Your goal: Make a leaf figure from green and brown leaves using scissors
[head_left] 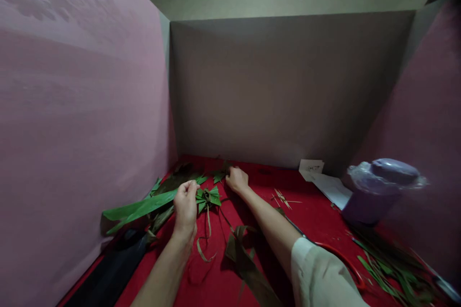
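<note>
My left hand (185, 204) is closed in a pinch around the end of a long green leaf (144, 205), which stretches out to the left above the cloth. Just right of that hand lies a folded green leaf bundle (209, 197), with a thin dry strip (204, 249) trailing below it. Further back, my right hand (236, 180) has its fingers curled together beside another small green leaf piece (218, 176); what lies between the fingertips is hidden. Under my right forearm are scissors with red handles (338, 252), partly covered.
Red cloth (209, 278) covers the surface. Brown leaf strips (245, 264) lie in front; toothpicks (283, 197) are to the right. A purple container (374, 201) with plastic wrap, white papers (333, 189) and leaf trimmings (399, 273) stand right. A black object (111, 268) lies left.
</note>
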Motion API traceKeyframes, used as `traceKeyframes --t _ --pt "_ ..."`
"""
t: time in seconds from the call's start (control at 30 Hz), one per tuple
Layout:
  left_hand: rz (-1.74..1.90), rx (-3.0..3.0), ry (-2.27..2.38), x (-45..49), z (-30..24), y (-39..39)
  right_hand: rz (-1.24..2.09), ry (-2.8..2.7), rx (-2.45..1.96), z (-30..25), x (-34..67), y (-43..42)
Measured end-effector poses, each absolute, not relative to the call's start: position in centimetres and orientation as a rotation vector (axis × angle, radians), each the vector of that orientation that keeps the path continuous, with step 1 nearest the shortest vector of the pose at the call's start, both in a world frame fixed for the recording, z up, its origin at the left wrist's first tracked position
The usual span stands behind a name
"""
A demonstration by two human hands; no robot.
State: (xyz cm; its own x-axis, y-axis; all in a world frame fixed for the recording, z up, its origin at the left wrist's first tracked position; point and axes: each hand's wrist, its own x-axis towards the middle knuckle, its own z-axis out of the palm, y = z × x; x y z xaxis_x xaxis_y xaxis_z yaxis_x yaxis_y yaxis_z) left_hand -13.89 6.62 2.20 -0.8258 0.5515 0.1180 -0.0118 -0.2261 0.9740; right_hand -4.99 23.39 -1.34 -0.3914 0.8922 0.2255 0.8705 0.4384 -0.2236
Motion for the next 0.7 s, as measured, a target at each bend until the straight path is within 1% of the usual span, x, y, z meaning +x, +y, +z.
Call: traceKeyframes --t 0.23,0.43,0.57,0.7 --pt "2.13 0.651 1.684 -14.1 2.1 6.8 -0.018 -2.369 -1.436 0.0 -4.6 22.4" --pt "2.142 0.673 1.69 -15.0 2.2 6.8 -0.143 -2.378 -1.114 3.0 -1.8 18.3" --pt "2.052 0.734 1.66 -15.3 3.0 6.3 -0.2 -2.39 -0.904 3.7 1.5 14.0" --pt "1.907 0.95 1.516 -14.7 4.4 5.4 -0.24 -2.393 -0.773 3.5 4.2 11.2"
